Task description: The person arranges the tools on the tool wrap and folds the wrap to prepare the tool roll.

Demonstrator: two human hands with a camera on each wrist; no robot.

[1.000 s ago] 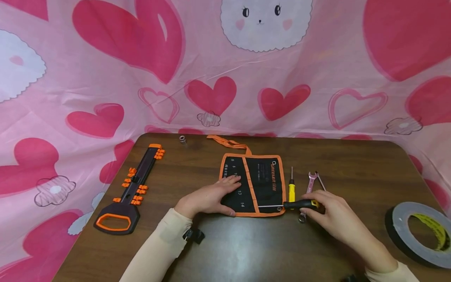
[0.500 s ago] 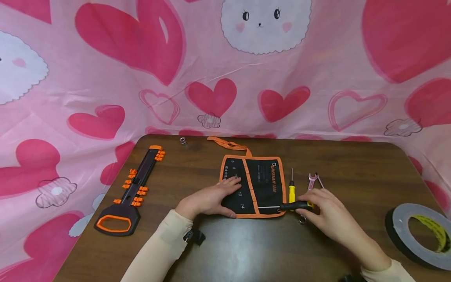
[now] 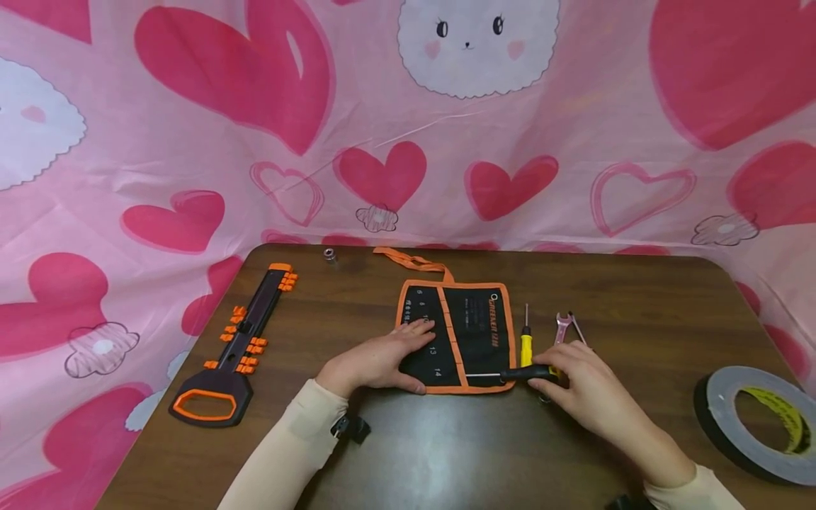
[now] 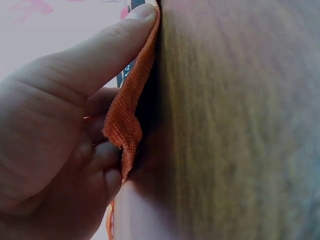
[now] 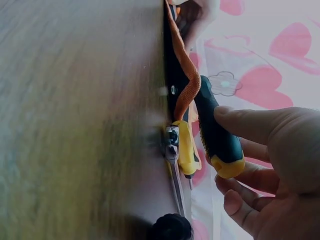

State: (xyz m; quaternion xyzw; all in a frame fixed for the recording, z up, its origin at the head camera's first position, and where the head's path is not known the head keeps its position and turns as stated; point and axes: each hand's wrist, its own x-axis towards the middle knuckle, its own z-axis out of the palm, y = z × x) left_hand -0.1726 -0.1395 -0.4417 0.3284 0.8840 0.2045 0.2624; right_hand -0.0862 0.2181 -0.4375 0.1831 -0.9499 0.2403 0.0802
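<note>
My left hand point(image 3: 385, 360) rests on the numbered left part of a black tool pouch point(image 3: 478, 322) with orange edging, fingers spread. In the left wrist view the thumb lies along the pouch's wavy orange edging point(image 4: 131, 100). My right hand point(image 3: 589, 386) pinches a screwdriver point(image 3: 524, 373) by its black and yellow handle, thumb on one side and fingers on the other. Its thin shaft points left across the pouch's lower right, with the tip at the orange middle seam. Just beyond the right fingers lie a small yellow screwdriver point(image 3: 525, 348) and a wrench point(image 3: 562, 327), partly hidden by that hand.
A thin rod point(image 3: 576, 329) lies beside the wrench. At the left stands out a black rack point(image 3: 255, 329) with orange clips and a handle loop. A metal socket point(image 3: 329, 255) sits near the back edge, and a large tape roll point(image 3: 714, 425) lies at the right.
My right hand has shifted a little to the left with the screwdriver, and its handle now overlaps the pouch's right edge more. The left hand stays in place on the pouch.
</note>
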